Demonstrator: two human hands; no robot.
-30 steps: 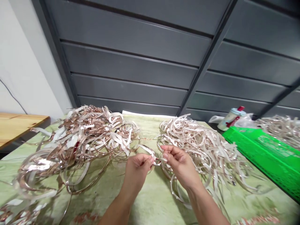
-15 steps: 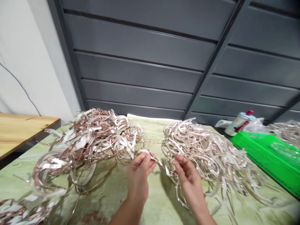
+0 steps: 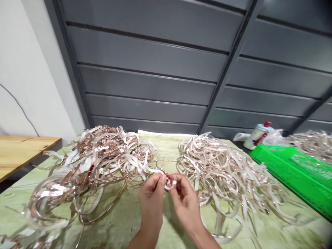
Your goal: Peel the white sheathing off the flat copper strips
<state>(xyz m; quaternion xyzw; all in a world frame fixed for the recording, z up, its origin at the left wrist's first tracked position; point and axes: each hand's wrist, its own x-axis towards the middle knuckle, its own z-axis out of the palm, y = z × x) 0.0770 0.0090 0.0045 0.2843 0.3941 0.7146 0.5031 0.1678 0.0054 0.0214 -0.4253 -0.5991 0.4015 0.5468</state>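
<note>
Close together over the middle of the table, my left hand (image 3: 152,199) and my right hand (image 3: 184,200) pinch a shiny copper-and-white strip (image 3: 169,183). The strip is curled into a small loop between the fingertips. Part of it runs up and left toward the left pile of tangled copper and white strips (image 3: 103,155). Just beyond my right hand lies another pile of tangled strips (image 3: 220,159), paler in colour. The fingers hide where exactly the strip is gripped.
The table (image 3: 124,211) has a pale green marbled top. A green plastic basket (image 3: 293,173) stands at the right, with a cup (image 3: 259,136) and a clear bag (image 3: 277,137) behind it. Dark panels (image 3: 147,69) rise at the back. A wooden board (image 3: 26,148) sits at far left.
My right hand has moved left to meet my left hand and now pinches the strip too. The strip, stretched rightward before, is now curled between both hands. The view has shifted slightly.
</note>
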